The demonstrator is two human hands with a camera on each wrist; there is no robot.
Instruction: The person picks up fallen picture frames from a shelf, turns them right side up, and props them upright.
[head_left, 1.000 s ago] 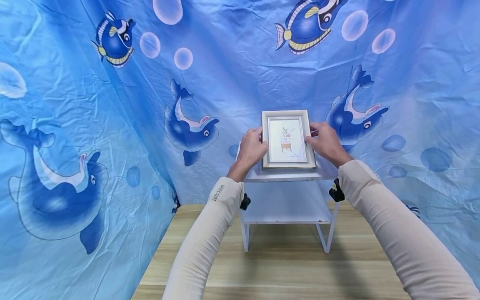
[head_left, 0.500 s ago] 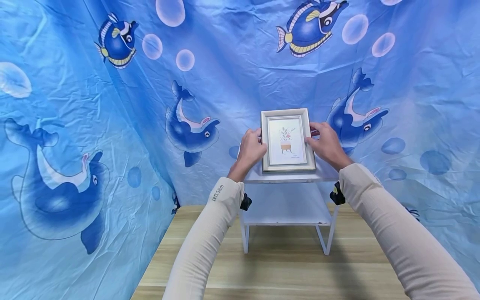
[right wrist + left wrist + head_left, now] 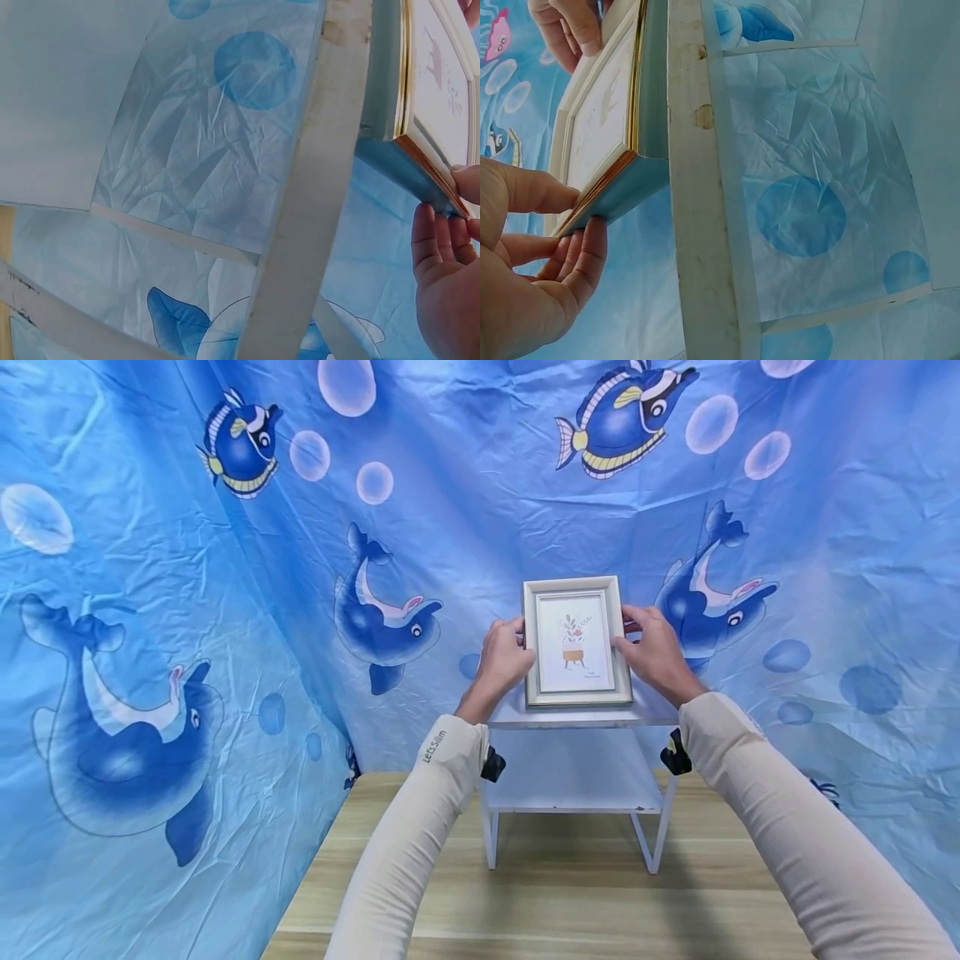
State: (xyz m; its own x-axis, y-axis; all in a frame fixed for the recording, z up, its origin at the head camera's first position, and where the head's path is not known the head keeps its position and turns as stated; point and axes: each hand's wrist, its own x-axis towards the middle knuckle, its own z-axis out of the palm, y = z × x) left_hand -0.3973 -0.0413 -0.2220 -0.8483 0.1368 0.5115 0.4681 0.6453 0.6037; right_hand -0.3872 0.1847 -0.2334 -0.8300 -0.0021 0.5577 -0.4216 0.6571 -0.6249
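Observation:
A pale picture frame (image 3: 577, 699) with a drawing of a potted plant stands nearly upright on the top of a small white table (image 3: 517, 714). My left hand (image 3: 504, 653) grips its left side, the thumb over the front edge. On the opposite side my right hand (image 3: 654, 647) holds the right edge the same way. In the left wrist view the left hand (image 3: 532, 255) pinches the frame (image 3: 604, 127) between thumb and fingers. The right wrist view has the right hand (image 3: 454, 270) at the other edge of the frame (image 3: 412, 67).
The white table has a lower shelf (image 3: 573, 768) and thin white legs (image 3: 491, 839). It stands on a wood-patterned floor (image 3: 570, 910). Blue cloth (image 3: 465, 460) printed with dolphins, fish and bubbles hangs close behind and on the left.
The picture frame has tilted a little more upright, its lower edge shifting slightly toward me. Both hands keep their hold on its sides. The head view has shifted slightly.

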